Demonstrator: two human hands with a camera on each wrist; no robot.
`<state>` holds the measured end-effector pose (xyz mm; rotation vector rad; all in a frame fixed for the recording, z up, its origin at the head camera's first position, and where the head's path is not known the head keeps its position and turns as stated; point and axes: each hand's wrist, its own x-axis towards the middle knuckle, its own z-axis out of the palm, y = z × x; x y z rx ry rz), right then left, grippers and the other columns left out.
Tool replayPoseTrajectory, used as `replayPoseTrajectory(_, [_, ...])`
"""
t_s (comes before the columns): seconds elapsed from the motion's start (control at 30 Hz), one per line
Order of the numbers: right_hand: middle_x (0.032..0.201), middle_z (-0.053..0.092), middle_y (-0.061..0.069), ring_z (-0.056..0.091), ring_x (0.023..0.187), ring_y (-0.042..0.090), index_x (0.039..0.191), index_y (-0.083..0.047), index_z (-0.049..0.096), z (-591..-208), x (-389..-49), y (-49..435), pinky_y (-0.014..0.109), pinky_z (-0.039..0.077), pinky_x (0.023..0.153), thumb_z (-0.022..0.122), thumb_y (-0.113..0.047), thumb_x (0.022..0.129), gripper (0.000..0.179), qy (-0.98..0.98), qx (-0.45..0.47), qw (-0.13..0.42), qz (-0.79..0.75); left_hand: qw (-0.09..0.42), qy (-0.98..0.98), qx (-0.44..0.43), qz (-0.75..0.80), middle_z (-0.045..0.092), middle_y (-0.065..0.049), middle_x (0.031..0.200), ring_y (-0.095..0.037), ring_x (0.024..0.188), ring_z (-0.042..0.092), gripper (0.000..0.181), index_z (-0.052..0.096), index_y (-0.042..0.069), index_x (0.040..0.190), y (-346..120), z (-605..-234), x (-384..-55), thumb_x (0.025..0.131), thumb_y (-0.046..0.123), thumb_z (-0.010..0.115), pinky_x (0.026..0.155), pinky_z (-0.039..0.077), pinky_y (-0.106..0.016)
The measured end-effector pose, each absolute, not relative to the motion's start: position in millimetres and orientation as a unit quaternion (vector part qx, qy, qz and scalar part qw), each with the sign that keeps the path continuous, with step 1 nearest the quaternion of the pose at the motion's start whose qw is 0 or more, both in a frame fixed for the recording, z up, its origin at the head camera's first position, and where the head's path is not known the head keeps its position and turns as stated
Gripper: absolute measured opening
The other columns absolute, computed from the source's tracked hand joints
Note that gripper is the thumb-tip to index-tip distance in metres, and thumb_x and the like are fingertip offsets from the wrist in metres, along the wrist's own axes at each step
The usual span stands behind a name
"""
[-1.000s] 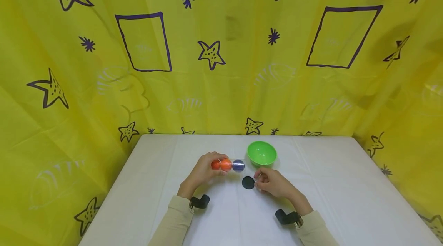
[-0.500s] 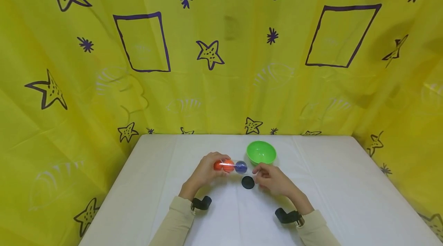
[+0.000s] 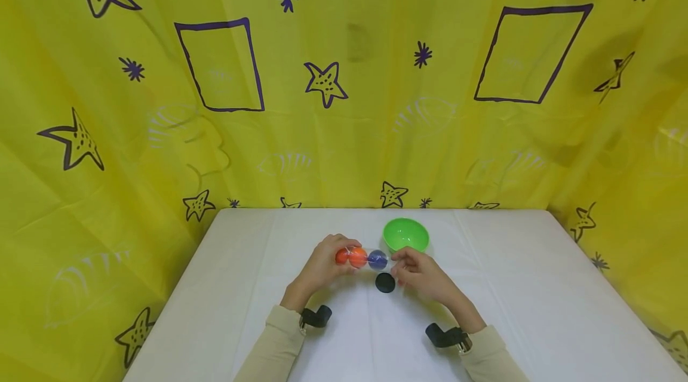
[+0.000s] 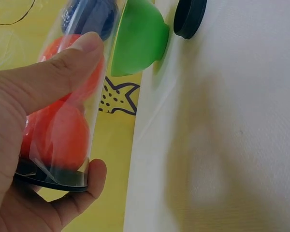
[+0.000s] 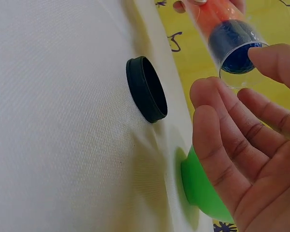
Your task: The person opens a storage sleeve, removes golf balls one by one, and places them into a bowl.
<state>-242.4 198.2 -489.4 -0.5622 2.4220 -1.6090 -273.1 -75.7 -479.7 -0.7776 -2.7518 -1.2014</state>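
My left hand (image 3: pixel 325 259) grips a clear plastic tube (image 4: pixel 94 118), thumb along its side and fingers round its black-capped end (image 4: pixel 63 180). Lined up inside are a dark blue ball (image 3: pixel 378 259) at the uncapped end, an orange ball (image 3: pixel 358 258) and a redder ball (image 3: pixel 342 256) partly behind the fingers. The right hand (image 3: pixel 423 275) is at the uncapped end, fingers loosely bent below it. In the right wrist view its thumb (image 5: pixel 275 63) overlaps the rim and the blue ball. A black round lid (image 3: pixel 385 283) lies on the table below the tube.
A green bowl (image 3: pixel 405 234) stands just behind the right hand and the tube's uncapped end. White cloth covers the table (image 3: pixel 537 286). Yellow curtains (image 3: pixel 365 143) printed with stars rise at the back and both sides.
My left hand has brought the tube slightly to the right. The right hand has risen a little from beside the lid to the tube's uncapped end. Lid and bowl stay put.
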Motion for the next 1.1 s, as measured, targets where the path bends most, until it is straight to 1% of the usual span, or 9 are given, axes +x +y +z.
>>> replayPoseTrajectory(0.23, [0.105, 0.068, 0.025, 0.069, 0.081, 0.028, 0.130, 0.008, 0.052, -487.3, -241.9, 197.8, 0.036, 0.060, 0.069, 0.064, -0.011, 0.099, 0.038, 0.807, -0.193, 0.104, -0.549, 0.034, -0.894, -0.260, -0.363, 0.067, -0.002, 0.113, -0.019, 0.108, 0.056, 0.047, 0.073, 0.017, 0.122, -74.4, -476.3, -270.8, 0.078, 0.014, 0.089, 0.098, 0.051, -0.041])
replayPoseTrajectory(0.3, [0.106, 0.067, 0.025, 0.069, 0.080, 0.027, 0.132, 0.009, 0.051, -487.0, -241.7, 197.5, 0.036, 0.059, 0.068, 0.065, -0.011, 0.099, 0.041, 0.805, -0.193, 0.108, -0.550, 0.035, -0.895, -0.262, -0.360, 0.067, -0.002, 0.113, -0.019, 0.108, 0.056, 0.047, 0.072, 0.017, 0.122, -74.2, -475.9, -270.8, 0.078, 0.015, 0.089, 0.097, 0.051, -0.040])
replayPoseTrajectory(0.37, [0.104, 0.067, 0.023, 0.068, 0.079, 0.026, 0.133, 0.007, 0.051, -486.8, -241.5, 196.9, 0.035, 0.059, 0.067, 0.066, -0.013, 0.099, 0.042, 0.808, -0.186, 0.109, -0.549, 0.035, -0.895, -0.262, -0.359, 0.067, -0.001, 0.113, -0.019, 0.108, 0.056, 0.048, 0.072, 0.017, 0.122, -74.2, -476.2, -271.2, 0.078, 0.016, 0.089, 0.096, 0.051, -0.039])
replayPoseTrajectory(0.53, [0.099, 0.066, 0.015, 0.066, 0.078, 0.027, 0.133, 0.005, 0.052, -486.3, -241.1, 196.2, 0.035, 0.058, 0.065, 0.067, -0.015, 0.098, 0.042, 0.816, -0.169, 0.106, -0.542, 0.031, -0.893, -0.259, -0.368, 0.067, 0.000, 0.113, -0.017, 0.108, 0.054, 0.050, 0.072, 0.017, 0.124, -74.7, -479.3, -272.8, 0.077, 0.017, 0.090, 0.095, 0.050, -0.038])
replayPoseTrajectory(0.87, [0.098, 0.068, 0.016, 0.068, 0.081, 0.029, 0.131, 0.005, 0.053, -488.3, -242.3, 199.6, 0.036, 0.059, 0.066, 0.068, -0.016, 0.098, 0.042, 0.819, -0.169, 0.103, -0.539, 0.033, -0.887, -0.260, -0.381, 0.067, 0.001, 0.113, -0.017, 0.107, 0.055, 0.048, 0.072, 0.018, 0.124, -77.7, -483.0, -276.0, 0.079, 0.014, 0.089, 0.087, 0.048, -0.032])
replayPoseTrajectory(1.1, [0.099, 0.069, 0.014, 0.067, 0.081, 0.028, 0.131, 0.002, 0.054, -487.7, -242.2, 200.4, 0.036, 0.058, 0.065, 0.070, -0.019, 0.098, 0.042, 0.824, -0.152, 0.103, -0.535, 0.030, -0.886, -0.256, -0.385, 0.067, 0.000, 0.114, -0.019, 0.107, 0.057, 0.049, 0.072, 0.017, 0.125, -78.6, -481.5, -275.3, 0.079, 0.014, 0.089, 0.085, 0.049, -0.031])
